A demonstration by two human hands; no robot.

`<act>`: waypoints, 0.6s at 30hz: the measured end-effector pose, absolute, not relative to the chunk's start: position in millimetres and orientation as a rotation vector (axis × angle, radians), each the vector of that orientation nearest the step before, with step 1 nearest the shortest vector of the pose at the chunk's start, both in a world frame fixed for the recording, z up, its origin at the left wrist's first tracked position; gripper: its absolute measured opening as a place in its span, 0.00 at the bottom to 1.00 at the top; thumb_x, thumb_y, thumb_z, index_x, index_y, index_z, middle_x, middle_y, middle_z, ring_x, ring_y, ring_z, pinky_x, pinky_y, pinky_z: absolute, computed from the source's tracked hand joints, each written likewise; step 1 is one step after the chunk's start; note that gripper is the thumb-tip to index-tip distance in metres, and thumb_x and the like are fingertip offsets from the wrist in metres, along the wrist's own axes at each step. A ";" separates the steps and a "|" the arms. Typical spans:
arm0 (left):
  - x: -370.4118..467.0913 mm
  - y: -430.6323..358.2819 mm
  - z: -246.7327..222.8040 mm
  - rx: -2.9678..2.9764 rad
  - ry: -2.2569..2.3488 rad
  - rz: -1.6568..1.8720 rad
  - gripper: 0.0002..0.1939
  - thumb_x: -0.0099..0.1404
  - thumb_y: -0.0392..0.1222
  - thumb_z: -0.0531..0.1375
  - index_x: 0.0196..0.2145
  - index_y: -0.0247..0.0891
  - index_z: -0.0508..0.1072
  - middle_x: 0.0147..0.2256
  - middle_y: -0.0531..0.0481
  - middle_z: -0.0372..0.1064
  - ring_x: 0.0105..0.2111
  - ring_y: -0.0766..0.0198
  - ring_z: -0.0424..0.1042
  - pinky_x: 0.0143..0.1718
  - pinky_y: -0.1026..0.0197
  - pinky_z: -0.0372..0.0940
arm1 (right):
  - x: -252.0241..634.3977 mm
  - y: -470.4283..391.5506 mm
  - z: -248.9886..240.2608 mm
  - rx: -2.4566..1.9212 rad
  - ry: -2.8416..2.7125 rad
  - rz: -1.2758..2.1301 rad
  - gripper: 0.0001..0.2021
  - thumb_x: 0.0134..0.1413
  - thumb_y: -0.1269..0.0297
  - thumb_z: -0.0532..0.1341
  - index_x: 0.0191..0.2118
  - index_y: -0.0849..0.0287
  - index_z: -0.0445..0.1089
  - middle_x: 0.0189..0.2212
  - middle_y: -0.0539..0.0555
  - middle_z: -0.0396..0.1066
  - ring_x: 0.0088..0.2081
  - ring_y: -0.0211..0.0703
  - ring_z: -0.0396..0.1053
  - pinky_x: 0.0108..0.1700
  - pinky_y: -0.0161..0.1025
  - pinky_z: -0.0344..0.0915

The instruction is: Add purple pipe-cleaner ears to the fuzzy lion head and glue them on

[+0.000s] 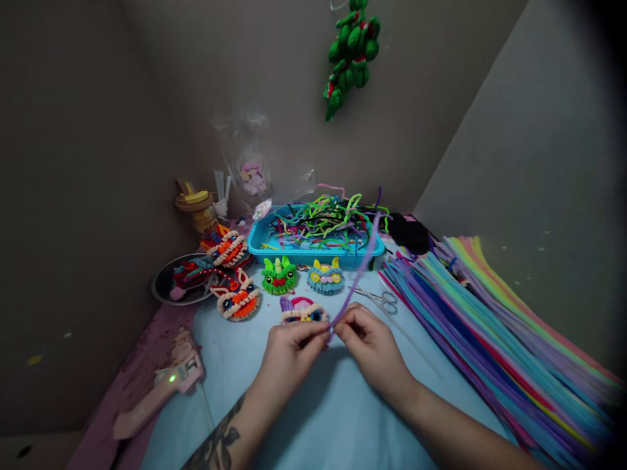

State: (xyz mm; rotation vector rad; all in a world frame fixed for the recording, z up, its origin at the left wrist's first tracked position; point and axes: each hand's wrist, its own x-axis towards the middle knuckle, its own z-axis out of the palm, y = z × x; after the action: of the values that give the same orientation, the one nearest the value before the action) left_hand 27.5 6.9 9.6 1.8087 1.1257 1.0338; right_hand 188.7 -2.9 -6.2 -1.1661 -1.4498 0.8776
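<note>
Across the bench (157, 336): spread with pale blue cloth (333, 418), pinkish along the left edge.
Chenille stems (490, 339): fanned in many colours along the right side.
Blue tray (304, 254): at the rear, heaped with loose coloured pieces (333, 222).
Left hand (294, 349): at centre, turned in toward the right hand (372, 346).
Right hand: just beside, nearer the free length of the purple stem (360, 267).
Purple stem: between both hands; long axis slanting up and rightward, away from the fingers, tip in front of the tray's right end.
Face ornament (306, 305): behind the left fingertips, partly hidden.
Fingers (311, 329): pinching the stem's lower end from both sides; relative firmness impossible to tell.
</note>
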 end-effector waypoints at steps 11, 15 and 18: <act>25.5 6.0 4.8 2.137 1.040 1.024 0.09 0.63 0.33 0.58 0.36 0.38 0.79 0.31 0.48 0.79 0.29 0.63 0.77 0.32 0.65 0.70 | 187.5 -1.1 -0.4 -1.230 -1.453 0.874 0.11 0.53 0.65 0.59 0.22 0.58 0.62 0.23 0.48 0.59 0.26 0.39 0.60 0.28 0.35 0.56; 28.6 2.5 3.0 2.320 1.094 1.176 0.11 0.64 0.39 0.60 0.44 0.34 0.75 0.40 0.41 0.78 0.37 0.58 0.78 0.38 0.61 0.72 | 188.9 1.9 -1.6 -1.229 -1.294 0.946 0.12 0.53 0.61 0.60 0.22 0.58 0.62 0.22 0.47 0.59 0.26 0.38 0.58 0.28 0.34 0.56; 30.7 2.1 -0.9 2.548 1.128 1.264 0.11 0.66 0.42 0.57 0.43 0.33 0.73 0.37 0.41 0.78 0.35 0.58 0.78 0.35 0.59 0.73 | 187.7 2.2 -3.0 -1.201 -1.181 1.035 0.13 0.52 0.58 0.61 0.23 0.58 0.61 0.21 0.46 0.58 0.25 0.37 0.57 0.29 0.34 0.57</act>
State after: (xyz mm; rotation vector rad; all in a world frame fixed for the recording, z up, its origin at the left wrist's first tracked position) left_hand 30.7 2.1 -0.9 2.5480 1.1284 1.2638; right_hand 187.7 2.2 -3.0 -1.2007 -1.1814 1.0350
